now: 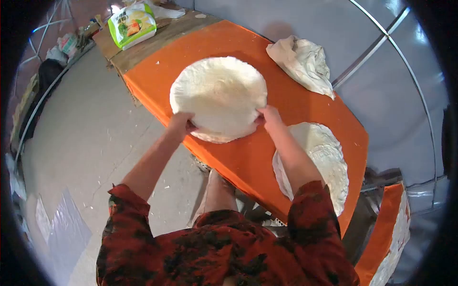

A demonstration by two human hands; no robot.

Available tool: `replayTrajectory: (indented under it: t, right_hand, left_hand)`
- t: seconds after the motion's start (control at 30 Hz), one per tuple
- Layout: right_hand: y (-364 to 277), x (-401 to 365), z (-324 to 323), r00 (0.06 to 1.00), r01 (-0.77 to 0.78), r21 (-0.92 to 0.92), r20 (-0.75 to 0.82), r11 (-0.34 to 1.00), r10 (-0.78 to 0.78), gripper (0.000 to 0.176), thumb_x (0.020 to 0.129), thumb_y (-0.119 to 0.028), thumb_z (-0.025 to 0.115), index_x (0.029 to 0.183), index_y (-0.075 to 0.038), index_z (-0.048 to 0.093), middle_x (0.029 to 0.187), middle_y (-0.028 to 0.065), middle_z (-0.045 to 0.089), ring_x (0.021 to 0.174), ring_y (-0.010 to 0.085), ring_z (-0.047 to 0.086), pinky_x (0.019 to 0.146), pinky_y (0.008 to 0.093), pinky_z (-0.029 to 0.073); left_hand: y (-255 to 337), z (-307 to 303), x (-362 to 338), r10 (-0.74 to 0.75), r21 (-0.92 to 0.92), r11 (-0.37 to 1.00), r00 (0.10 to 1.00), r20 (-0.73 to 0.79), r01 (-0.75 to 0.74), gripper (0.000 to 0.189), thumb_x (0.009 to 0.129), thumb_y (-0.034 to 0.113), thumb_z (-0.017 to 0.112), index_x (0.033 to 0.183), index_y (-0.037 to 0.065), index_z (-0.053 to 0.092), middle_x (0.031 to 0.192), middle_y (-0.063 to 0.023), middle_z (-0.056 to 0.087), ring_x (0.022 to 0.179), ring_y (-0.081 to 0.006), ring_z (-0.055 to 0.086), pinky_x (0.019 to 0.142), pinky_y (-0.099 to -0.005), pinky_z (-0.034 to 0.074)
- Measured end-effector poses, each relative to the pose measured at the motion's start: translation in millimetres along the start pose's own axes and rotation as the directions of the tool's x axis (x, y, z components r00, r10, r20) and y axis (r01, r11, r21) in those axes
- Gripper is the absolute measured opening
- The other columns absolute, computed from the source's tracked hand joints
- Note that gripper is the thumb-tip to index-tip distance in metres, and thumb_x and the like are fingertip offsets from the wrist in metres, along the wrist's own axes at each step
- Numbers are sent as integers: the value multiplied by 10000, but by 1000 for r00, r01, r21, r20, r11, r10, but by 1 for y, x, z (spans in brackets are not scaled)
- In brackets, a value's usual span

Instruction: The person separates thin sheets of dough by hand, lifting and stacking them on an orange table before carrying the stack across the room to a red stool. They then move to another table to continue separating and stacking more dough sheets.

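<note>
A large, round, cream-white sheet [219,90], flatbread-like with a slightly ragged rim, lies over the orange table cover [238,155]. My left hand [182,124] pinches its near-left edge, with the thumb over the rim and the other fingers mostly hidden. At the near-right edge, my right hand [268,117] grips the same sheet between thumb and fingers. Under my right forearm, further right on the table, is a second pale pile of similar round sheets [329,157], partly covered by my arm and sleeve.
A crumpled off-white cloth [303,62] lies along the table's far edge. At the far left, a green-and-white food package [132,26] rests on a wooden board [174,28]. Another orange-covered surface [381,229] stands at lower right. Clear plastic [69,233] lies on the floor.
</note>
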State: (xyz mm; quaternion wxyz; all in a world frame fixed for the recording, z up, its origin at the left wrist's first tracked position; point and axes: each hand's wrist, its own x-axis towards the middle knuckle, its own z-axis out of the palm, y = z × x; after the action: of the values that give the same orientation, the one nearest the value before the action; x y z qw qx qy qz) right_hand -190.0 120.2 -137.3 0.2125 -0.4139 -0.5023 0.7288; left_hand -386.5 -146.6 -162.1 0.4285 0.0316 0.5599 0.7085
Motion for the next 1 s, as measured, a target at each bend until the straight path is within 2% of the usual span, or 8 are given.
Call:
replayTrajectory:
  t: [0.37,0.5,0.57,0.6,0.7,0.8,0.9,1.0]
  right_hand:
    - [-40,-14,17,994,101,9,49,995,-101,169,750,-45,610,878,64,588,794,154,610,595,223,591,519,346,498]
    - [-7,-1,3,997,74,-338,26,938,-69,189,771,-84,640,889,54,589,773,142,616,590,229,619,480,334,507]
    - [-8,-8,8,994,80,-327,-47,942,-100,197,774,-106,652,887,44,592,759,137,619,590,237,634,455,318,507]
    - [-37,-38,21,996,-67,-541,-88,838,23,289,791,-166,671,981,30,576,927,185,627,786,280,654,614,356,541]
    - [-17,-12,7,747,190,-902,-123,387,-653,415,813,-214,660,1125,14,509,1203,220,535,1070,321,566,843,427,488]
    - [-26,18,1,441,349,-937,157,8,-884,501,836,-266,634,1226,-17,441,1386,213,376,1237,350,413,975,498,368]
    - [-22,16,33,605,332,-942,249,-45,-756,621,887,-397,500,1372,-48,331,1471,210,246,1339,349,282,1051,548,248]
    - [14,20,36,905,214,-972,159,100,-395,800,860,-475,445,1472,-66,132,1530,168,120,1402,329,157,1107,550,124]
  left_hand:
    - [29,23,-29,86,-33,995,986,-140,-91,268,842,136,569,994,-84,544,880,-159,602,745,-246,628,633,-343,570]
    - [9,-9,-9,155,249,963,967,-203,-102,261,824,191,617,927,-42,563,834,-149,604,711,-227,609,610,-328,535]
    - [15,-17,-19,384,585,795,881,-277,-163,302,815,233,642,938,-27,551,873,-162,596,722,-244,591,656,-362,520]
    - [19,-21,-22,491,730,666,826,-276,-152,324,811,255,655,944,-20,545,893,-169,592,727,-253,582,679,-379,512]
    - [43,-31,-9,827,877,381,533,-180,-295,498,818,311,655,1150,-15,477,1195,-213,498,1035,-334,537,902,-413,442]
    - [56,-24,11,853,937,-158,435,288,-312,715,819,380,653,1355,30,332,1427,-211,291,1319,-371,293,1054,-433,301]
    - [48,10,-4,548,912,-289,731,407,-291,813,809,413,652,1434,74,258,1483,-201,223,1394,-376,137,1097,-497,200]
    - [5,-23,34,457,880,-301,754,472,-368,816,812,419,636,1451,99,242,1515,-176,161,1401,-359,132,1065,-601,180]
